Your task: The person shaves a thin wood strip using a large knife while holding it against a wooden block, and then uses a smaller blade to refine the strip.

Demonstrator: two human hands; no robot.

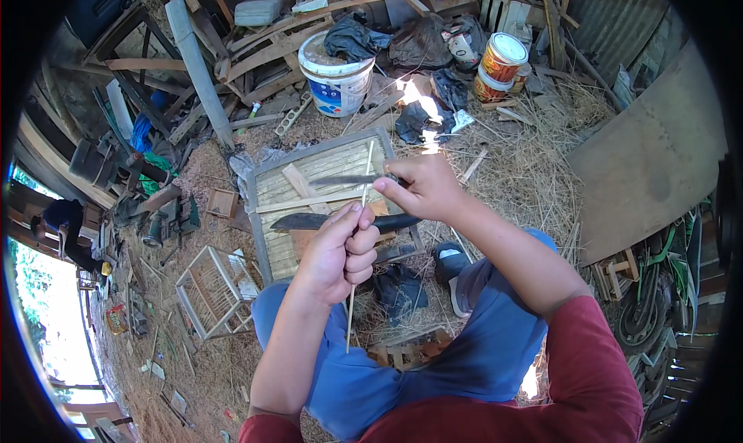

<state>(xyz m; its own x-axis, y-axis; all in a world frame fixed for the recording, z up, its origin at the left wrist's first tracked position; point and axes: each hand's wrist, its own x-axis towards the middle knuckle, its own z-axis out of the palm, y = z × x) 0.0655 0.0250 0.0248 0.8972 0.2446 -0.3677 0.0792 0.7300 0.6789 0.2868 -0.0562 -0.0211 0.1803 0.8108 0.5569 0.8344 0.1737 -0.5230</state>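
My left hand [340,245] is closed round a thin pale stick [350,319], held nearly upright with its lower end over my thigh. In my right hand [426,186] is a narrow-bladed knife [340,180]. Its blade points left and crosses the upper part of the stick, close above my left fist; whether the edge touches cannot be made out. A broader knife [298,221] with a black handle [398,223] lies beneath my hands on a slatted wooden panel [258,242]. Loose wood strips [306,187] rest on that panel too.
A small wooden cage frame [217,292] stands left of my knees. Beyond the panel are a white bucket [337,87], stacked paint tubs [503,60] and black plastic bags [424,121]. A large board [650,156] leans at right above a motorcycle [646,311]. Another person [66,226] bends at far left.
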